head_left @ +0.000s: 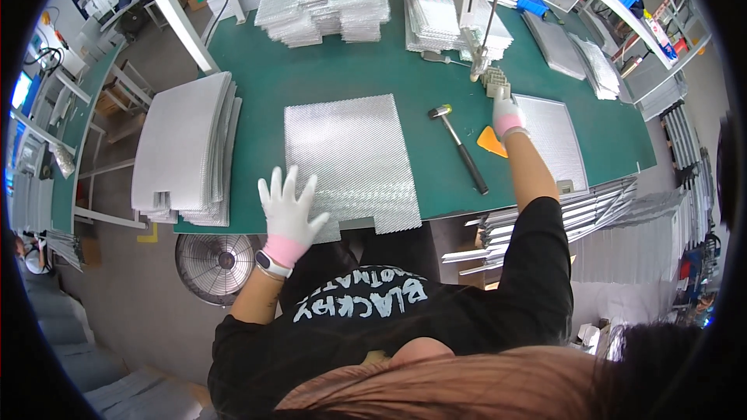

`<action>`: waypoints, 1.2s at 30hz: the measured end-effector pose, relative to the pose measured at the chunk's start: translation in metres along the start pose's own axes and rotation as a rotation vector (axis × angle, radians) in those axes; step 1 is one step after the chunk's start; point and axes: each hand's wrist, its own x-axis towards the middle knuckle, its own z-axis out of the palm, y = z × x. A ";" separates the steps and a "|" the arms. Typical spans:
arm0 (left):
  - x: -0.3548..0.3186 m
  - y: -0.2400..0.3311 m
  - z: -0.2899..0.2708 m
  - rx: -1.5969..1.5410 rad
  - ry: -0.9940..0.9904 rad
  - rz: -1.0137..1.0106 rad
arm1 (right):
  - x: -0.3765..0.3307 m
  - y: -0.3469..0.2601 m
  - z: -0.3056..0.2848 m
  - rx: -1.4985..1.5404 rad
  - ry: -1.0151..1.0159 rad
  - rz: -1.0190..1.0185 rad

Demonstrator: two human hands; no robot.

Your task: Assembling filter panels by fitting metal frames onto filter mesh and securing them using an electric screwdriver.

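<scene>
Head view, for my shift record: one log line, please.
left hand: open, at mesh sheet | right hand: at beige blocks, grip unclear | hammer: on green table

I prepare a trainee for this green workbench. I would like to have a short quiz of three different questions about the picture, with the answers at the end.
1. Which tool lies on the table between the mesh sheet and the orange piece?

2. True or false: the right hand is nearer to the small beige blocks than to the mesh sheet.

3. The left hand has its fingers:
A) curled into a fist
B) spread apart
C) wrapped around a handle

Key:
1. The hammer.
2. True.
3. B.
</scene>
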 end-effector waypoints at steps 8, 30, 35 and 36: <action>-0.127 0.025 0.076 -1.685 -0.677 -0.528 | -0.129 -0.029 -0.088 1.360 0.060 -0.168; -0.092 0.046 0.105 -1.711 -0.255 -0.903 | -0.372 -0.210 0.022 2.114 -0.910 0.106; -0.089 0.049 0.099 -1.599 -0.462 -0.826 | -0.366 -0.213 0.021 2.143 -0.442 0.400; -0.089 0.045 0.098 -1.585 -0.524 -0.811 | -0.363 -0.207 0.010 2.088 -0.458 0.386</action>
